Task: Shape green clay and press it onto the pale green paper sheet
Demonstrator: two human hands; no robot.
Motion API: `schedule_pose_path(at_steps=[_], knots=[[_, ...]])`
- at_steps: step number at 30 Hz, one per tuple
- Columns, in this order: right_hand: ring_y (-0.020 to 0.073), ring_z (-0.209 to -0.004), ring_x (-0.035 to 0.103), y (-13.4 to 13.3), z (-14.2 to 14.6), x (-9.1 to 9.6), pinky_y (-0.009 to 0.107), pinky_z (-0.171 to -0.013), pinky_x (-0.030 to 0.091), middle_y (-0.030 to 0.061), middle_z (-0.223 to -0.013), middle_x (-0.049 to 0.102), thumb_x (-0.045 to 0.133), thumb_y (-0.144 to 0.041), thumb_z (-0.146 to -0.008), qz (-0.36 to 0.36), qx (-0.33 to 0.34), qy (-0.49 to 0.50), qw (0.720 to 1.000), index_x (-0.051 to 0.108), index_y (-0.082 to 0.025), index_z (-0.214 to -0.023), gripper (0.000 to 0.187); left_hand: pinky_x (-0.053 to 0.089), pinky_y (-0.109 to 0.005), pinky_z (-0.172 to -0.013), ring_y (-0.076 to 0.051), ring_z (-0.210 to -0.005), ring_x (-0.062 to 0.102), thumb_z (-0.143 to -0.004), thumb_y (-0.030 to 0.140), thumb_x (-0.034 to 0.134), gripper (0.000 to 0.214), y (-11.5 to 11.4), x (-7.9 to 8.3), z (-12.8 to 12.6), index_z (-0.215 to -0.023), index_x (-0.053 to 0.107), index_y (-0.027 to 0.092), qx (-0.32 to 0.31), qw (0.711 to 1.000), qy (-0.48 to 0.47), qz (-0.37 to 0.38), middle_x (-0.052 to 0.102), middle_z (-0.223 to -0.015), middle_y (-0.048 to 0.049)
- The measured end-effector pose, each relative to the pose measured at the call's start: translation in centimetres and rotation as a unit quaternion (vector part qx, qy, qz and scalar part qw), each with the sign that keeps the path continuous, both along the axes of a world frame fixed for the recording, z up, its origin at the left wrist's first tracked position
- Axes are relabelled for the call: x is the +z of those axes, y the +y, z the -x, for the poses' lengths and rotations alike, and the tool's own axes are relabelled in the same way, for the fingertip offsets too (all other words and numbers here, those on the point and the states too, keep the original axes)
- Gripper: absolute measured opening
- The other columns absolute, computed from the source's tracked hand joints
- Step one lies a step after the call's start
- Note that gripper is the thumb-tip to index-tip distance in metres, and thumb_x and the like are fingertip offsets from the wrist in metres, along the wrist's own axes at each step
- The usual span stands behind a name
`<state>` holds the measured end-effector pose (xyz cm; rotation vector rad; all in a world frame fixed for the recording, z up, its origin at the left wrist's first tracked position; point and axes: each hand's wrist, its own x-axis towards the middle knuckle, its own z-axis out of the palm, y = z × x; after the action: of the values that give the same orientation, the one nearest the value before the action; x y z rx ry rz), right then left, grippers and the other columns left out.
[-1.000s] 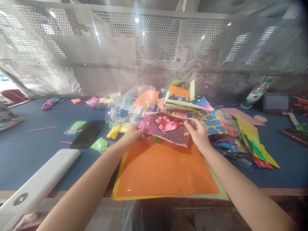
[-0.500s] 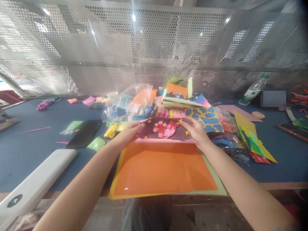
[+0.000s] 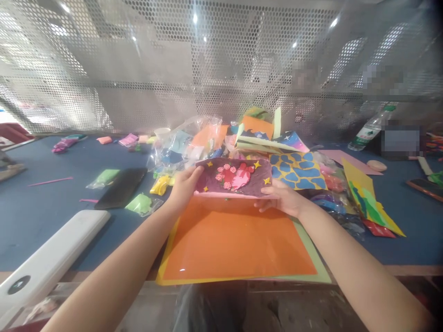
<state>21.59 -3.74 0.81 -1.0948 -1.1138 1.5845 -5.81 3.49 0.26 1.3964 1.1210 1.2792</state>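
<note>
Between my hands is a dark purple clay picture on pink backing, with pink roses, a pink and red shape and yellow stars. It is tilted up toward me above an orange sheet. My left hand is closed on its left edge, thumb at the front. My right hand holds the lower right corner, thumb on the face and the other fingers showing below the bottom edge. Beneath the orange sheet lie yellow and pale green sheets.
Behind the picture lie clear plastic bags and a blue-and-yellow patterned card. A white elongated device with a round dark spot is at the left. At the right stand a water bottle and a green-and-yellow clay piece. A perforated metal panel rises behind.
My right hand has slid from the picture's upper right side down to its lower right corner. The picture is tilted more upright, and its right edge now shows.
</note>
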Motion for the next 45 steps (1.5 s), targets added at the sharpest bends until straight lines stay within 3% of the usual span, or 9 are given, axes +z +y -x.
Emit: schedule_pose_path(at_steps=[5,9,16,23,30,45], knots=[[0.0205,-0.076,0.072,-0.2,-0.3,0.0,0.032,-0.06,0.061,0.0032,-0.099,0.073,0.07,-0.02,-0.07,0.008,0.028,0.016,0.999,0.058,-0.024,-0.108,0.04,0.042,-0.021,-0.052,-0.012,-0.056,0.056,-0.075,0.058,0.063,0.045,-0.1,0.0,0.2,-0.091,0.068,0.017,-0.019,1.0,-0.008,0.005,0.065,-0.069,-0.0004],[0.0205,-0.09,0.07,0.1,0.2,-0.2,0.032,-0.067,0.06,0.0032,-0.109,0.071,0.073,-0.019,-0.069,-0.02,0.014,0.013,1.0,0.057,-0.026,-0.112,0.047,0.041,-0.021,-0.048,-0.013,-0.054,0.057,-0.075,0.059,0.063,0.044,-0.2,0.1,0.3,-0.087,0.068,0.016,-0.016,0.999,-0.004,0.029,0.064,-0.066,-0.0014],[0.0223,-0.09,0.07,0.7,0.4,-0.9,0.037,-0.083,0.056,0.0042,-0.102,0.073,0.077,-0.026,-0.065,-0.079,-0.045,-0.023,0.996,0.058,-0.023,-0.107,0.046,0.037,-0.021,-0.043,-0.01,-0.042,0.048,-0.077,0.056,0.061,0.044,-0.3,0.4,0.1,-0.059,0.06,0.016,-0.002,0.999,0.014,0.051,0.055,-0.047,0.0005],[0.0219,-0.093,0.07,0.6,0.4,-0.8,0.039,-0.088,0.054,0.0029,-0.103,0.073,0.077,-0.026,-0.066,-0.096,-0.042,-0.02,0.994,0.057,-0.024,-0.111,0.049,0.039,-0.021,-0.047,-0.01,-0.046,0.051,-0.073,0.056,0.066,0.041,0.0,0.3,0.1,-0.066,0.064,0.015,-0.013,0.997,-0.021,0.075,0.06,-0.054,-0.0006],[0.0224,-0.097,0.069,0.7,0.2,-0.9,0.039,-0.089,0.054,0.0031,-0.106,0.073,0.077,-0.024,-0.067,-0.096,-0.029,-0.017,0.995,0.056,-0.024,-0.112,0.049,0.045,-0.024,-0.061,-0.014,-0.062,0.06,-0.066,0.057,0.072,0.045,0.2,0.2,0.2,-0.072,0.068,0.013,-0.015,0.99,-0.061,0.123,0.068,-0.07,-0.005],[0.0243,-0.103,0.066,0.9,-0.1,-1.1,0.041,-0.092,0.052,0.004,-0.108,0.072,0.078,-0.024,-0.068,-0.112,-0.032,-0.02,0.993,0.056,-0.024,-0.113,0.05,0.046,-0.027,-0.064,-0.015,-0.066,0.062,-0.058,0.057,0.078,0.047,-0.2,1.0,-0.1,-0.075,0.07,0.013,-0.003,0.984,-0.093,0.155,0.07,-0.075,-0.0059]])
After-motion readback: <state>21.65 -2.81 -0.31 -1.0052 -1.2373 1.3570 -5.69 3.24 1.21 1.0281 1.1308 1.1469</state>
